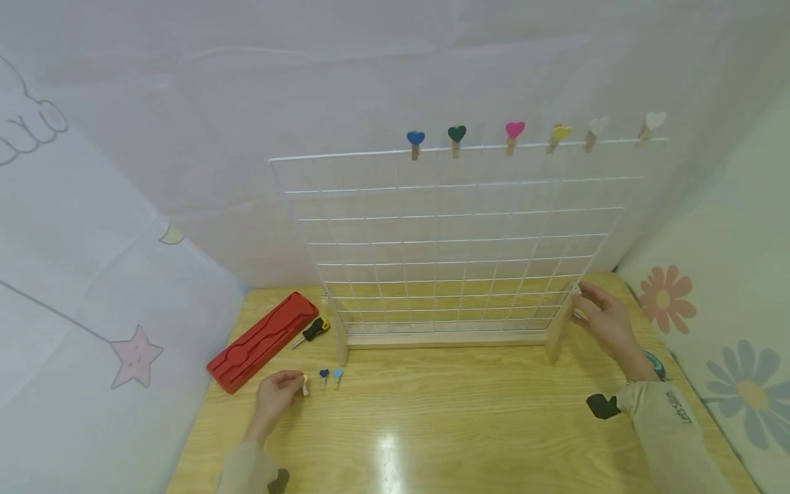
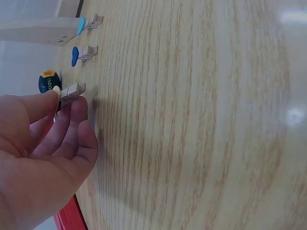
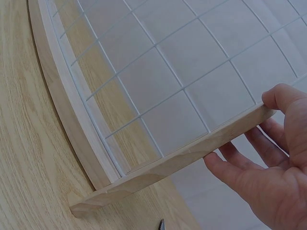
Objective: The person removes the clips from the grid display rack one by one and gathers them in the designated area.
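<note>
My left hand [image 1: 274, 399] pinches a small wooden clothespin [image 2: 72, 92] by its pale yellow top, between thumb and fingers, close over the table. Beside it lie a clothespin with a dark blue heart [image 1: 324, 377] and one with a light blue heart [image 1: 337, 377]. With my right hand [image 1: 607, 326] I grip the right wooden post [image 3: 192, 151] of a white wire grid rack [image 1: 465, 243], thumb on one side and fingers on the other. Along the grid's top wire several heart clothespins are clipped, among them blue [image 1: 416, 141], green [image 1: 457, 137], pink [image 1: 514, 134] and yellow [image 1: 558, 136].
A red plastic tray [image 1: 265, 341] lies at the table's left edge, with a black and yellow screwdriver [image 1: 315, 329] between it and the rack's left post [image 1: 337, 336]. A round teal object [image 1: 655, 363] sits behind my right wrist. Fabric walls close in the table [image 1: 444, 412].
</note>
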Motion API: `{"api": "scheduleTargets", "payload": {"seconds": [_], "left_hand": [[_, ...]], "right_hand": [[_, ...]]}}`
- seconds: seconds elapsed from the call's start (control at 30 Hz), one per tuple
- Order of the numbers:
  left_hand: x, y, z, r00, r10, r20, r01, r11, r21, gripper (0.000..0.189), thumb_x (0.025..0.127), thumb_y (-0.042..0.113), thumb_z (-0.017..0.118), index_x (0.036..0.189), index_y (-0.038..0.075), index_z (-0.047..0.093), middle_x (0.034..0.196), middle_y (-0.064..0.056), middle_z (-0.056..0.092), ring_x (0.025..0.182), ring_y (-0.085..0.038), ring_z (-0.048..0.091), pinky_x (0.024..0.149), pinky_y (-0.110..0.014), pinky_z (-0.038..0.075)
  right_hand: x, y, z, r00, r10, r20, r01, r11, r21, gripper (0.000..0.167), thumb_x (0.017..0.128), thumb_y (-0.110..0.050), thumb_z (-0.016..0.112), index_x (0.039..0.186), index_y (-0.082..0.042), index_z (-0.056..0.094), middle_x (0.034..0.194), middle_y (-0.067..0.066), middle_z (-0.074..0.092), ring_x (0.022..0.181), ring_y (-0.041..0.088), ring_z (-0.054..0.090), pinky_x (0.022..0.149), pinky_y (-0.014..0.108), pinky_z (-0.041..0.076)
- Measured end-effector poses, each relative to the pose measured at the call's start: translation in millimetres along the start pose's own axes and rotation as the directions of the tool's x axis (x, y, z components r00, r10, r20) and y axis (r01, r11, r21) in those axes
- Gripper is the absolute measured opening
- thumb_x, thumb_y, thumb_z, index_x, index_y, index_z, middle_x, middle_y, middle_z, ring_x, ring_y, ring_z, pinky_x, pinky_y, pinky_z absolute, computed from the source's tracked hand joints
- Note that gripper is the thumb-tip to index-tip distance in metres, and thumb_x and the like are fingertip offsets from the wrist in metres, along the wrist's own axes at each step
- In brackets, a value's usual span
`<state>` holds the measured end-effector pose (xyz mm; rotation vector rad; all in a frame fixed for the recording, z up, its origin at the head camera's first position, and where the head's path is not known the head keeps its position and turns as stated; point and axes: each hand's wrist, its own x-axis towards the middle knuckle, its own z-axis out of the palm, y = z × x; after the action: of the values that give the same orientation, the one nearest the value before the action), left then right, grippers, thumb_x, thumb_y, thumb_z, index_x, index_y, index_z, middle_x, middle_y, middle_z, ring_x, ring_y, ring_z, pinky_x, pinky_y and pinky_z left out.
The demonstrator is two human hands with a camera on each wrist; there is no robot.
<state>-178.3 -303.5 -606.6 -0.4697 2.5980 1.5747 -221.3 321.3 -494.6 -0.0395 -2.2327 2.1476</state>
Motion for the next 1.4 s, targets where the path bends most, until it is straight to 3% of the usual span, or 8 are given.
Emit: {"api": "scheduleTargets", "payload": {"seconds": [0.17, 0.23, 0.4, 0.57, 1.0, 1.4], "left_hand": [[3.9, -5.6, 4.6, 1.000, 0.013, 0.001, -0.013, 0.998, 0.055, 0.023, 0.092, 0.013, 0.065, 0.106, -0.004, 0.067, 0.091, -0.012, 0.069, 0.075, -0.018, 0.064, 0.061, -0.028, 0.053], [4.3, -5.4, 6.4, 1.000, 0.024, -0.003, -0.023, 0.997, 0.075, 0.021, 0.091, 0.012, 0.066, 0.104, -0.004, 0.068, 0.091, -0.012, 0.070, 0.074, -0.016, 0.063, 0.060, -0.027, 0.053], [5.2, 0.7, 7.3, 0.998, 0.057, -0.022, -0.053, 0.991, 0.126, 0.018, 0.090, 0.010, 0.066, 0.102, -0.004, 0.069, 0.094, -0.014, 0.070, 0.076, -0.014, 0.062, 0.057, -0.023, 0.050], [9.9, 0.9, 7.6, 0.997, 0.068, -0.026, -0.062, 0.984, 0.170, 0.017, 0.090, 0.010, 0.066, 0.100, -0.002, 0.070, 0.089, -0.012, 0.070, 0.074, -0.018, 0.064, 0.055, -0.023, 0.048], [18.0, 0.3, 9.8, 0.995, 0.097, -0.013, -0.092, 0.973, 0.210, 0.016, 0.089, 0.010, 0.067, 0.096, -0.004, 0.070, 0.083, -0.010, 0.069, 0.068, -0.017, 0.065, 0.056, -0.024, 0.050], [19.2, 0.5, 9.9, 0.997, 0.073, -0.004, -0.070, 0.975, 0.209, 0.018, 0.091, 0.012, 0.064, 0.099, -0.004, 0.069, 0.083, -0.009, 0.069, 0.069, -0.020, 0.065, 0.058, -0.026, 0.049]], "right_hand": [[-3.3, -1.4, 0.5, 1.000, 0.008, 0.010, -0.008, 1.000, -0.015, 0.071, 0.098, -0.022, 0.057, 0.146, 0.013, 0.017, 0.135, 0.014, 0.039, 0.096, -0.003, 0.058, 0.081, 0.023, 0.052], [-3.7, -1.5, 0.3, 1.000, 0.012, 0.012, -0.012, 1.000, -0.003, 0.071, 0.098, -0.021, 0.056, 0.146, 0.013, 0.017, 0.137, 0.016, 0.036, 0.097, -0.003, 0.058, 0.082, 0.023, 0.052], [-1.3, -0.1, -0.4, 1.000, 0.014, 0.006, -0.014, 0.999, 0.030, 0.071, 0.097, -0.019, 0.057, 0.147, 0.012, 0.017, 0.125, -0.003, 0.043, 0.097, -0.002, 0.058, 0.082, 0.024, 0.053], [0.4, 2.1, -1.0, 1.000, 0.007, 0.001, -0.007, 0.998, 0.056, 0.071, 0.097, -0.018, 0.058, 0.146, 0.012, 0.017, 0.118, -0.010, 0.046, 0.095, -0.001, 0.060, 0.080, 0.024, 0.053], [0.3, 1.3, 2.4, 1.000, 0.001, -0.006, 0.000, 0.999, 0.038, 0.070, 0.097, -0.020, 0.059, 0.145, 0.013, 0.021, 0.115, -0.010, 0.050, 0.094, -0.001, 0.061, 0.079, 0.023, 0.053], [2.2, 4.1, 1.5, 1.000, -0.023, 0.002, 0.022, 0.999, 0.038, 0.067, 0.098, -0.018, 0.056, 0.145, 0.014, 0.021, 0.113, -0.010, 0.052, 0.094, -0.001, 0.061, 0.079, 0.022, 0.053]]}}
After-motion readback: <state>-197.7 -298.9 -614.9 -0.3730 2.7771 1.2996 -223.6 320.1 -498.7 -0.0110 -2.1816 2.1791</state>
